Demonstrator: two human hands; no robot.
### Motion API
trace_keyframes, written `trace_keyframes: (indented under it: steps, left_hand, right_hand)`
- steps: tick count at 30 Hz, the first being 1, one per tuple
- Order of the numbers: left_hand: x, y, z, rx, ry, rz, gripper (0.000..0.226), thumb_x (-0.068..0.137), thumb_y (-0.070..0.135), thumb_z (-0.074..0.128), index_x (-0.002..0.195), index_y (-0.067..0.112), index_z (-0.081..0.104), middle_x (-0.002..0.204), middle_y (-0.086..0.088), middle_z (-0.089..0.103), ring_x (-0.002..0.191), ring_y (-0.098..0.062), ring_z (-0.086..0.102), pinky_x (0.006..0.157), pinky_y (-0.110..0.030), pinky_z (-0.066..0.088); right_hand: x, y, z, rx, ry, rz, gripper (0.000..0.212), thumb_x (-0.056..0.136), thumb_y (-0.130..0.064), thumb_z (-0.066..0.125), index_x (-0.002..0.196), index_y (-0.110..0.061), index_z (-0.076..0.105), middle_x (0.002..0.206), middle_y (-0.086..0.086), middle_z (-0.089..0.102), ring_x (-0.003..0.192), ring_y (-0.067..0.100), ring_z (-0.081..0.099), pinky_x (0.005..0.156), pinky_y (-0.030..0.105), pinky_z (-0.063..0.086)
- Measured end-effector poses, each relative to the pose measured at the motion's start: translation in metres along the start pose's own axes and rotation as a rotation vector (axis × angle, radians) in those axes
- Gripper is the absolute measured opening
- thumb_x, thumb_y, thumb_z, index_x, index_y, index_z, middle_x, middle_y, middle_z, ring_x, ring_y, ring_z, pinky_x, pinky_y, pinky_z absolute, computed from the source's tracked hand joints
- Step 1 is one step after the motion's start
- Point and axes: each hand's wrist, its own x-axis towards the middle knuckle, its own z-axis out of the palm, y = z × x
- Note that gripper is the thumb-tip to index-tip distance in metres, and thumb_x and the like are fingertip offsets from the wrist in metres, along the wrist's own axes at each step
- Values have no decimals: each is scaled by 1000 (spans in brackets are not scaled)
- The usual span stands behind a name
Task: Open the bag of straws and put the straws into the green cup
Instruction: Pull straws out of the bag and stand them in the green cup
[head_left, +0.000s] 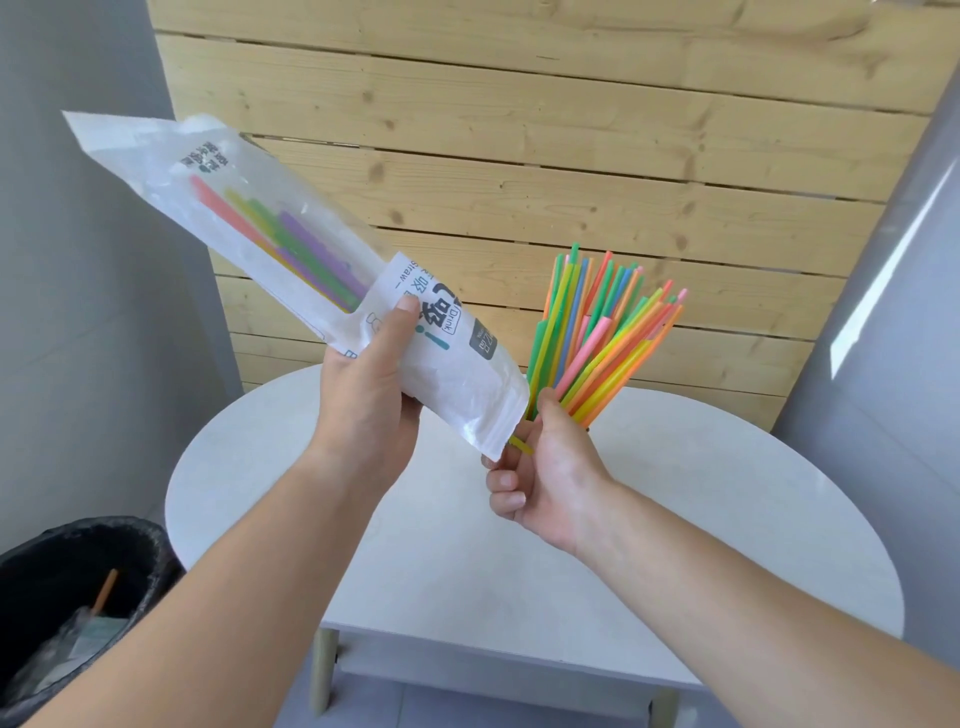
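Left hand (371, 384) grips the crinkly, slippery bag (291, 270) mid-body. Right hand (545, 467) pinches a fanned bunch of straws (602, 332) low down; they look light, bendy and likely to slip, so hold near the base.

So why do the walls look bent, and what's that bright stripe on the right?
Head view: the wide-angle lens bows straight edges near the borders, such as the grey wall; the stripe is a patch of sunlight on it. The bag and straws look sharp; the plastic shows mild sheen.

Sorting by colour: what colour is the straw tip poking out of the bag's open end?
Yellow: the straw tip shows at the bag's lower end, in the head view.
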Motion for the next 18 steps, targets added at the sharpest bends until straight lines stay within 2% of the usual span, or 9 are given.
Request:
trace_keyframes:
  steps: [4, 7, 11, 15, 18]
  left_hand:
    - [3, -1, -3, -47, -18, -3, 39, 103, 13, 59, 140, 3, 56, 119, -11, 67, 110, -27, 69, 100, -46, 55]
    - [5, -2, -6, -108, 74, -67, 45, 104, 15, 57, 146, 0, 53, 118, -10, 70, 109, -25, 71, 94, -40, 60]
    - [7, -6, -10, -180, 150, -141, 37, 106, 18, 54, 140, 5, 59, 112, -7, 75, 102, -23, 74, 88, -37, 62]
    - [11, -11, -12, -220, 167, -165, 19, 107, 20, 52, 118, 12, 65, 94, -3, 79, 85, -18, 77, 75, -32, 64]
    - [13, -11, -14, -230, 209, -182, 16, 107, 21, 54, 114, 13, 65, 91, -2, 79, 84, -20, 78, 76, -35, 63]
  right_hand:
    - [-2, -1, 2, -15, -7, -27, 29, 100, -46, 46, 103, -18, 51, 55, 3, 49, 38, 14, 34, 34, 18, 24]
    - [-4, -5, 1, -29, 3, -89, 23, 99, -34, 55, 89, -14, 54, 51, 1, 52, 39, 12, 34, 33, 18, 25]
    - [-10, -10, 2, -75, 19, -154, 27, 99, -31, 59, 80, -12, 61, 53, 3, 54, 45, 12, 33, 36, 18, 25]
    - [-10, -10, 3, -125, 13, -187, 22, 97, -27, 63, 80, -13, 63, 54, 2, 55, 43, 10, 35, 36, 18, 27]
    - [-7, -11, 1, -138, 28, -236, 17, 98, -20, 62, 86, -9, 63, 55, 1, 54, 40, 8, 36, 36, 19, 28]
